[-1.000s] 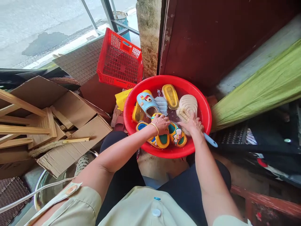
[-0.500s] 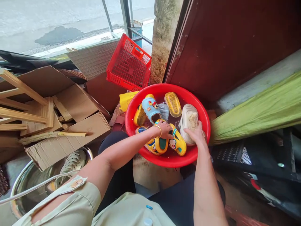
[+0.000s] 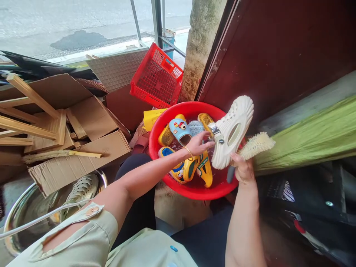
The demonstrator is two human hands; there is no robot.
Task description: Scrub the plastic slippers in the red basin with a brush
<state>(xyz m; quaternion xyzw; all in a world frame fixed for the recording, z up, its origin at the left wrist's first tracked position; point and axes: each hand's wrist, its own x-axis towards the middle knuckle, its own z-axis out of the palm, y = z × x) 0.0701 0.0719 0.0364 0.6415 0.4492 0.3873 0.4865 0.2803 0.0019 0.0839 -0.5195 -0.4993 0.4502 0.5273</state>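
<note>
My right hand [image 3: 243, 168] is closed round a white clog [image 3: 241, 116] and a scrub brush [image 3: 257, 145] together. The clog is lifted above the right side of a red basin [image 3: 191, 193], its strap side turned toward me. Pale bristles stick out to the right of the hand, and the grey brush handle points down into the basin. My left hand [image 3: 198, 143], with a gold bangle at the wrist, has its fingers apart beside the clog's strap. Below it, yellow clogs [image 3: 191, 168] and a light blue clog [image 3: 179, 129] lie in the basin water.
A red plastic crate [image 3: 158, 79] stands tilted behind the basin. On the left are a cardboard box [image 3: 83, 159] with wooden pieces and a shiny metal basin [image 3: 20, 215] holding a pale clog [image 3: 85, 189]. Green cloth [image 3: 311, 137] hangs at the right, below a dark red door [image 3: 267, 55].
My right hand has raised the white clog out of the basin and turned it, with the brush now showing beside it. My left hand has left the yellow clogs and moved toward the strap.
</note>
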